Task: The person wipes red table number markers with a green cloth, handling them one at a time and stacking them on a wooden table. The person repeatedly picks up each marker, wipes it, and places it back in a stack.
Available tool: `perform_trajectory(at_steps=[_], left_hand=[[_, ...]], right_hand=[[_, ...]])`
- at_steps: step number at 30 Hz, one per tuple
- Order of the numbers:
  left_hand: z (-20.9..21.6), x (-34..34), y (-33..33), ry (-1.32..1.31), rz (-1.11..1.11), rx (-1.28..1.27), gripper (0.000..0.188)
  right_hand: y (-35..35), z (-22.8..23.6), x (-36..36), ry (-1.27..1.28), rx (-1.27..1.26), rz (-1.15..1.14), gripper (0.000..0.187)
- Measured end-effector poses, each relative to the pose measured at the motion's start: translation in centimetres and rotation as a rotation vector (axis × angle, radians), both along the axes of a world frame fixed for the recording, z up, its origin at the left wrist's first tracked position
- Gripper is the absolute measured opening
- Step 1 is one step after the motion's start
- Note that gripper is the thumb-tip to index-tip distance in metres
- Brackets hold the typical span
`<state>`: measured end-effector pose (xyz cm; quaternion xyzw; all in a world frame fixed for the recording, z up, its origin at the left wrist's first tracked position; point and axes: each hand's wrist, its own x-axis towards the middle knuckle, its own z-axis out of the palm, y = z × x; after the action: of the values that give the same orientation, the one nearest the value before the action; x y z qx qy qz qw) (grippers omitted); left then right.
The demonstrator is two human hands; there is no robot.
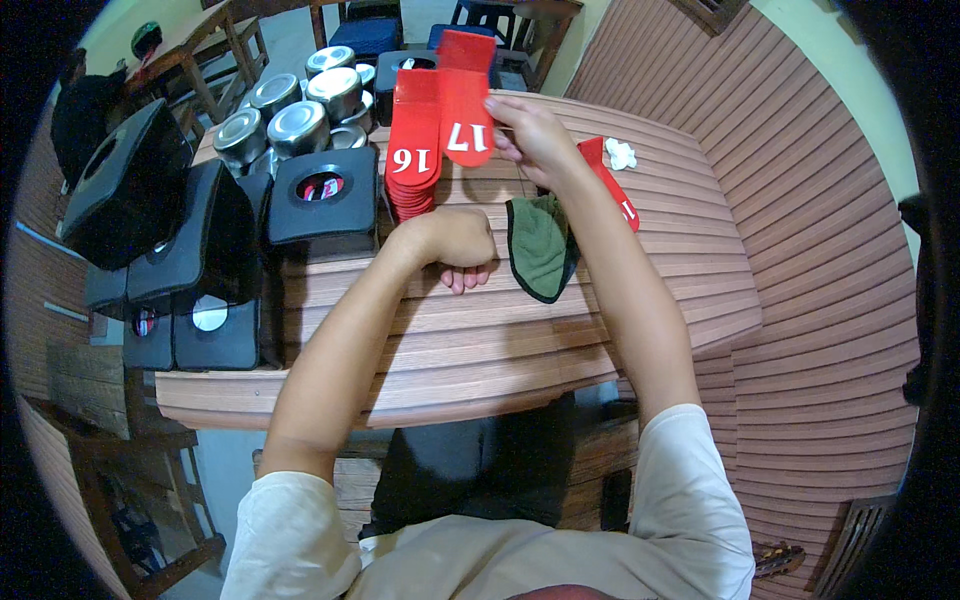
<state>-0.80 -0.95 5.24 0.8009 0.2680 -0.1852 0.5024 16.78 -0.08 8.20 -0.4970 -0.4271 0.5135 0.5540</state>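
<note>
My right hand (535,140) pinches the edge of a red table-number sign (466,100) with white numerals, holding it above the table. Just left of it is a stack of similar red number signs (412,140). My left hand (462,240) rests on the table by the near end of that stack, its fingers curled under; I see nothing in it. Between my forearms lies a green cloth (541,245) with dark edging. Another red number sign (610,185) lies beyond my right forearm, partly hidden by it.
Black tissue box covers (325,200) with round openings are piled on the left. Behind them stand several stacked silver-lidded canisters (298,128). A crumpled white tissue (620,154) lies at the right of the wooden table (670,270). A person (90,125) sits at the far left.
</note>
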Motion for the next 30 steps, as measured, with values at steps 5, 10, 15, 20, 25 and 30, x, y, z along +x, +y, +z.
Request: perform_trajectory(at_steps=[5,10,15,20,25,30], left_hand=[[0.4,0.3,-0.9,0.003,0.037,0.073,0.023],[0.8,0.2,-1.1,-0.015,0.050,0.085,0.023],[0.9,0.2,-1.0,-0.022,0.071,0.068,0.024],[0.4,0.3,-0.7,-0.041,0.090,0.025,0.025],[-0.1,0.6,-0.6,-0.043,0.145,0.003,0.031],[-1.3,2.1,-2.5,-0.518,0.269,0.260,0.029]], right_hand=[[2.7,-0.5,-3.3,-0.210,-0.112,-0.100,0.025],[2.0,-1.3,-3.6,-0.234,-0.159,-0.094,0.034],[1.8,-1.7,-2.0,-0.431,-0.126,-0.073,0.035],[-1.2,-2.2,1.7,-1.189,0.138,-0.202,0.036],[-6.9,-1.8,6.1,-1.453,-0.089,0.360,0.043],[-8.7,-1.9,7.3,-1.318,-0.217,0.338,0.044]])
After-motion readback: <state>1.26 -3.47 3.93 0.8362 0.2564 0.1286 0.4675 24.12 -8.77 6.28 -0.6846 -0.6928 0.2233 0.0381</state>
